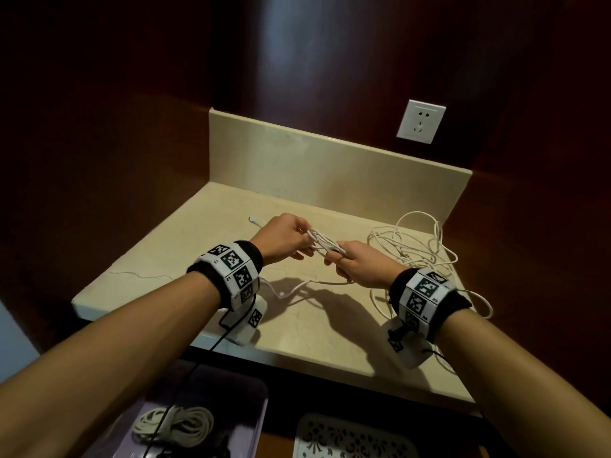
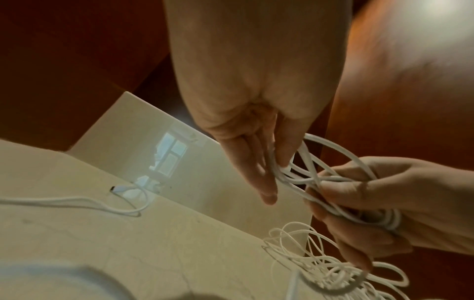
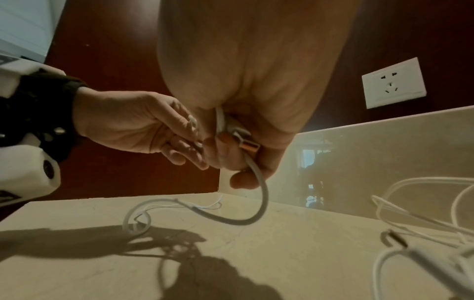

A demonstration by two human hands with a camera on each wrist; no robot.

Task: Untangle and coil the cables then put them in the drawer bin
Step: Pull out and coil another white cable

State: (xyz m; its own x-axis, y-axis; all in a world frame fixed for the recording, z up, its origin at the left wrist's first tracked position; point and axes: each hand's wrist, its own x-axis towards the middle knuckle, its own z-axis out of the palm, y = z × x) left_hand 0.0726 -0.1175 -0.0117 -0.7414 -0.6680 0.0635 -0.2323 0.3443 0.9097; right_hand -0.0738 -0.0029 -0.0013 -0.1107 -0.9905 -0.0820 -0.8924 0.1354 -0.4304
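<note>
Both hands up over the beige stone counter point(image 1: 185, 269), working one white cable between them.

Right hand point(image 1: 360, 262): fingers curled round a small bundle of loops of the white cable point(image 1: 325, 246). From the right wrist view a metal USB plug point(image 3: 247, 145) sticks out of the fist, and a tail of the same cable drops from the hand to the counter and curls away leftward.

Left hand point(image 1: 284, 239): thumb and fingers pinching the other end of those loops; the left wrist view shows the fingers point(image 2: 256, 168) fairly straight with strands passing between them and the thumb. Bundle hangs in the air between the two hands, clear of the counter.

A small white connector end point(image 1: 254, 220) lies on the counter beyond the left hand; whether it belongs to the held cable I cannot tell.

To the right, a loose tangle of thinner white cable point(image 1: 413, 249) sprawls on the counter, one strand looping past the right wrist.

Below the counter edge: a purple drawer bin point(image 1: 231, 408) holding a coiled whitish cable point(image 1: 175, 424); beside it a white perforated tray point(image 1: 347, 438).

White wall socket point(image 1: 421, 121) on the dark wood panel above the backsplash. Marker-patterned bands on both wrists.
</note>
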